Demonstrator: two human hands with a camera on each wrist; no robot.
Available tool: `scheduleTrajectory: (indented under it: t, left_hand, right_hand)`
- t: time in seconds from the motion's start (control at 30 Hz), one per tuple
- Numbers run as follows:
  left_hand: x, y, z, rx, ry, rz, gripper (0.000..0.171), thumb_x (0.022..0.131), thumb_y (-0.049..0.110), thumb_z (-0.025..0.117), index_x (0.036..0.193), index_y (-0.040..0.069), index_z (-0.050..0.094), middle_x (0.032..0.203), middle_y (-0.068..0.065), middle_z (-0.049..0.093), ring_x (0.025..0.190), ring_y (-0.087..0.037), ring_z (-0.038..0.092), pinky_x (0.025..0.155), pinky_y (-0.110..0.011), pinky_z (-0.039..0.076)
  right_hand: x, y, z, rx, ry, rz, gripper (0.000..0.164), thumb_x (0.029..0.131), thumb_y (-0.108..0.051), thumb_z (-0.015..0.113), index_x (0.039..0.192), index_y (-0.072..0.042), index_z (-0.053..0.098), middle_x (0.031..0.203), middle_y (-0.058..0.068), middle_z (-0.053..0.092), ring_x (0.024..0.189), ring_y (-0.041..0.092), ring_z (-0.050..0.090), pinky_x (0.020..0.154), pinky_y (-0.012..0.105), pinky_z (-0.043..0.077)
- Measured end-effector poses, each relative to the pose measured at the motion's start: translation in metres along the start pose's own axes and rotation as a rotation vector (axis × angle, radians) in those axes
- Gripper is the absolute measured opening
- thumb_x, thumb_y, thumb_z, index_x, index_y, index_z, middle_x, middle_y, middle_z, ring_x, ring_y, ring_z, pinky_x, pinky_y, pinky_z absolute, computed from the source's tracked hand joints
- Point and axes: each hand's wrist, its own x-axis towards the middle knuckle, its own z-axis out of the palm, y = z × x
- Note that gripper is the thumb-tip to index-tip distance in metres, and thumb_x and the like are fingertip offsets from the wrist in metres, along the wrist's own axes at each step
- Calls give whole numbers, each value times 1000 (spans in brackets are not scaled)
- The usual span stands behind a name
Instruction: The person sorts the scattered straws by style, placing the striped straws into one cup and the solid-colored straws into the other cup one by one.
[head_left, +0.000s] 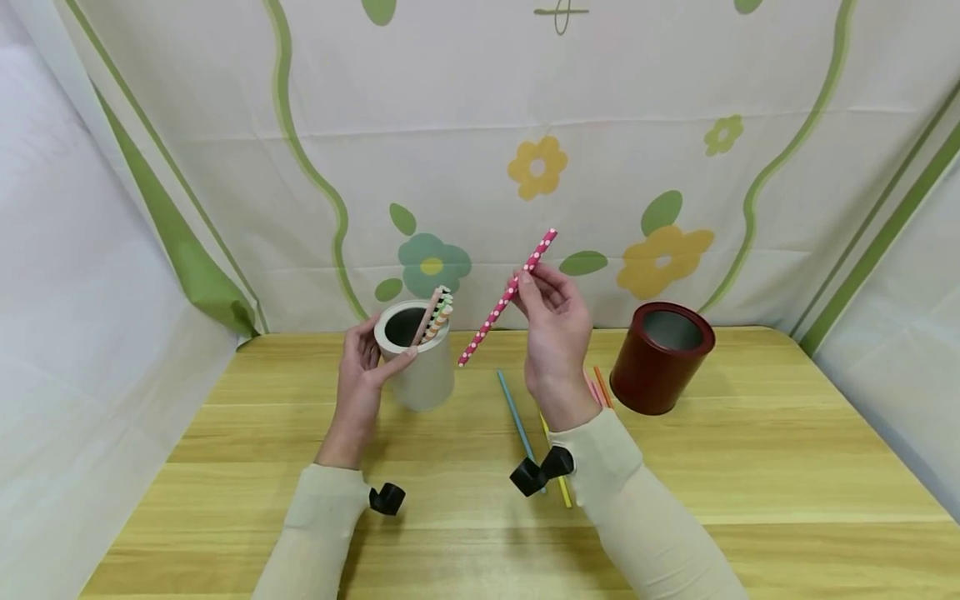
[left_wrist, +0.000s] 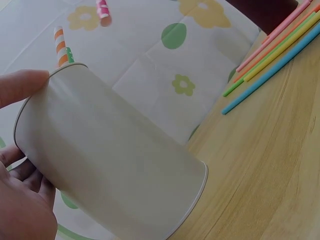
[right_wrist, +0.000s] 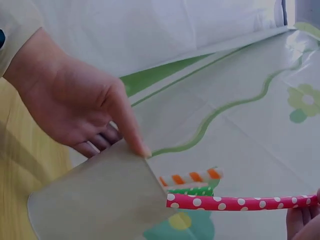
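My left hand grips a white can near its rim, thumb at the front edge and fingers round the far left side. Several patterned paper straws lean in the can, their tops above the rim; one is orange-striped, another green with white dots. Raised to the right of the can, my right hand pinches a pink paper straw with white dots between thumb and fingers. This straw slants, its lower end near the can's rim. In the right wrist view that end overlaps the green straw's top.
A dark red can stands at the back right of the wooden table. Between the cans lie plain straws: blue, yellow, green, orange and pink, partly behind my right forearm in the head view. A flowered cloth hangs behind.
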Motion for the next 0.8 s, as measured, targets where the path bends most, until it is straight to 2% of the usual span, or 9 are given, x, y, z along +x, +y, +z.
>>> scheduleTrajectory:
  t: [0.2, 0.5, 0.8]
  left_hand:
    - [-1, -1, -2, 1, 6, 9, 80, 97, 5, 78, 162, 9, 33, 168, -5, 42, 162, -17, 33, 139, -34, 21]
    - [-2, 0, -4, -7, 5, 1, 80, 97, 4, 78, 162, 10, 32, 167, -5, 42, 161, -16, 34, 139, -34, 21]
    - [-5, 1, -3, -6, 2, 6, 79, 97, 5, 78, 161, 10, 33, 168, -5, 41, 162, -17, 33, 139, -34, 20]
  right_hand:
    - [-6, -10, 18, 27, -39, -73, 23, 101, 0, 72, 123, 1, 68, 108, 6, 71, 97, 17, 73, 96, 29, 66]
    - [-4, -7, 40, 44, -41, -116, 19, 99, 3, 74, 117, 2, 69, 104, 5, 72, 93, 15, 73, 92, 27, 66]
    - [-3, 6, 49, -69, -19, -172, 20, 98, -1, 76, 118, 1, 70, 109, 7, 74, 100, 16, 72, 94, 25, 65]
